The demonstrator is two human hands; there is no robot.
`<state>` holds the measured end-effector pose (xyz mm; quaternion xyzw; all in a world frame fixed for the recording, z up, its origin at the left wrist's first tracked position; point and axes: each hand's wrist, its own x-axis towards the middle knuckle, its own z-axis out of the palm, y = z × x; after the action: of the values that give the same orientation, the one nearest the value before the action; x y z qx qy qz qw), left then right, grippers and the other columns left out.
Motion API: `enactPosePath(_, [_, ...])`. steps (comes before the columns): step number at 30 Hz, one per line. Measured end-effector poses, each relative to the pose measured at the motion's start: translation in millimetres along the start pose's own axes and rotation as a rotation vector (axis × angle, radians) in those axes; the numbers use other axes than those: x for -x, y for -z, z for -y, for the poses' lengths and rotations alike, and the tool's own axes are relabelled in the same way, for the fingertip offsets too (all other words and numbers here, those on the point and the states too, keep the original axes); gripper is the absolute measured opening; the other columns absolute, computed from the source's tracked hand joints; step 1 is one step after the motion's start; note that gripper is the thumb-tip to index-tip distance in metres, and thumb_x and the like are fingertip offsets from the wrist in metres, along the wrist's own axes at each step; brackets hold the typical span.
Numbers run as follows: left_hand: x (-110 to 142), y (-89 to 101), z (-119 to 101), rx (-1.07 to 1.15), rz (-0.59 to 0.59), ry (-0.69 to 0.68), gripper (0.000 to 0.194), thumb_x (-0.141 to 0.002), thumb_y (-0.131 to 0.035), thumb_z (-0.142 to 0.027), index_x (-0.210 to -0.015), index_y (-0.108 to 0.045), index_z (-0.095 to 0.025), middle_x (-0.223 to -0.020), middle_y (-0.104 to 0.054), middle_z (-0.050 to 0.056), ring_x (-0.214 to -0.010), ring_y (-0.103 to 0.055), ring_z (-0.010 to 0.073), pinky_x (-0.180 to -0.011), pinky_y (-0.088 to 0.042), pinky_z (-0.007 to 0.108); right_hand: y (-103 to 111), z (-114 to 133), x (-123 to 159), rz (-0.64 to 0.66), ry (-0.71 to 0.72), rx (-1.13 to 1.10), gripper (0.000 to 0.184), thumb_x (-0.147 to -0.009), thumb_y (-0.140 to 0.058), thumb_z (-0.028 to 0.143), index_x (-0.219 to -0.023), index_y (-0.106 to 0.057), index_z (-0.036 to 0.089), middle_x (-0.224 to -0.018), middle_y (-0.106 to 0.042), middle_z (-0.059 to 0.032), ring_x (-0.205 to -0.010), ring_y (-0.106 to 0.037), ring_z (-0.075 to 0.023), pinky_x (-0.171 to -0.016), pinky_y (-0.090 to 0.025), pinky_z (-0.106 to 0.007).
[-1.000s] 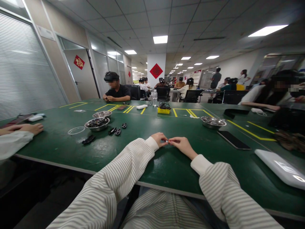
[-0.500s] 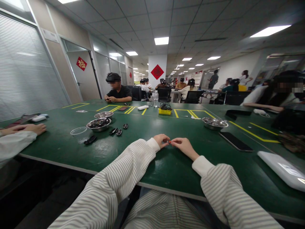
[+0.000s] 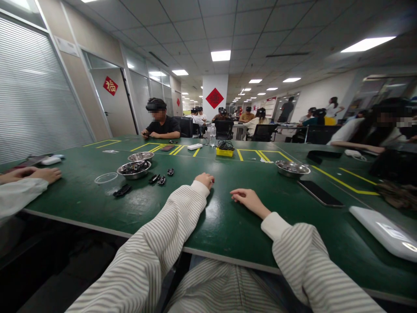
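Note:
My left hand is closed above the green table, its fingers curled round something small that I cannot make out. To its right, my right hand stays low over the table with fingers loosely bent and apart, and I see nothing in it. A gap of table separates the two hands. Left of my left hand lie several small black plastic parts. Beyond them a steel bowl holds more dark parts, and a second steel bowl sits behind it.
On the right are a steel bowl with small parts, a black phone and a white case. A yellow tray with cables and a bottle stand farther back. Another person's hands rest at the left.
My hands held a small piece with an orange bit between them; they have come apart. The left moved left and slightly away from me; the right stayed nearly in place, its fingers loosened.

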<state>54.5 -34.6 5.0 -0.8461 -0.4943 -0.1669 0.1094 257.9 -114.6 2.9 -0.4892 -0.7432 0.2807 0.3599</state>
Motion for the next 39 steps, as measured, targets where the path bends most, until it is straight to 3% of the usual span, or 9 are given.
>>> enactPosePath(5, [-2, 6.3, 46, -0.071, 0.163, 0.366, 0.019, -0.072, -0.048, -0.026, -0.088, -0.059, -0.024, -0.095, -0.056, 0.004, -0.094, -0.047, 0.0188, -0.077, -0.039, 0.028, 1, -1, -1, 0.012, 0.006, -0.001, 0.025, -0.067, -0.047, 0.024, -0.084, -0.061, 0.013, -0.070, -0.065, -0.0048, -0.062, -0.059, -0.0130, -0.059, -0.045, -0.023])
enactPosePath(8, [-1, 8.9, 62, -0.082, 0.228, 0.499, 0.021, -0.073, -0.047, -0.027, -0.089, -0.059, -0.024, -0.098, -0.055, 0.007, -0.095, -0.047, 0.0207, -0.076, -0.040, 0.030, 1, 0, -1, 0.023, 0.016, 0.009, 0.024, -0.067, -0.047, 0.023, -0.084, -0.062, 0.012, -0.070, -0.065, -0.0048, -0.061, -0.058, -0.0128, -0.061, -0.045, -0.024])
enactPosePath(25, [-1, 15.1, 45, -0.152, 0.262, 0.573, 0.025, -0.075, -0.041, -0.022, -0.094, -0.056, -0.014, -0.103, -0.052, 0.014, -0.100, -0.044, 0.0237, -0.080, -0.036, 0.037, 2, -1, -3, 0.042, 0.023, 0.032, 0.023, -0.068, -0.047, 0.024, -0.082, -0.063, 0.014, -0.070, -0.065, -0.0043, -0.062, -0.059, -0.0133, -0.064, -0.045, -0.025])
enactPosePath(31, [3, 15.9, 24, -0.103, 0.102, 0.419, 0.028, -0.074, -0.045, -0.024, -0.100, -0.049, -0.016, -0.101, -0.051, 0.011, -0.098, -0.045, 0.0218, -0.080, -0.037, 0.033, 2, -2, -3, 0.040, 0.030, 0.043, 0.023, -0.067, -0.048, 0.024, -0.081, -0.063, 0.014, -0.069, -0.065, -0.0039, -0.062, -0.059, -0.0134, -0.064, -0.045, -0.025])
enactPosePath(34, [4, 9.0, 3, 0.084, 0.088, 0.215, 0.031, -0.073, -0.048, -0.028, -0.102, -0.049, -0.018, -0.096, -0.054, 0.007, -0.091, -0.049, 0.0179, -0.077, -0.039, 0.028, 2, -2, -3, 0.044, 0.030, 0.043, 0.023, -0.067, -0.047, 0.024, -0.082, -0.063, 0.014, -0.069, -0.065, -0.0040, -0.062, -0.059, -0.0133, -0.063, -0.045, -0.024])
enactPosePath(39, [10, -4.9, -30, 0.283, 0.164, -0.157, 0.029, -0.069, -0.051, -0.029, -0.098, -0.053, -0.021, -0.085, -0.056, 0.001, -0.078, -0.053, 0.0132, -0.073, -0.041, 0.023, 2, -4, -3, 0.035, 0.043, 0.080, 0.023, -0.068, -0.047, 0.024, -0.081, -0.063, 0.015, -0.066, -0.065, -0.0031, -0.063, -0.059, -0.0138, -0.064, -0.044, -0.024])
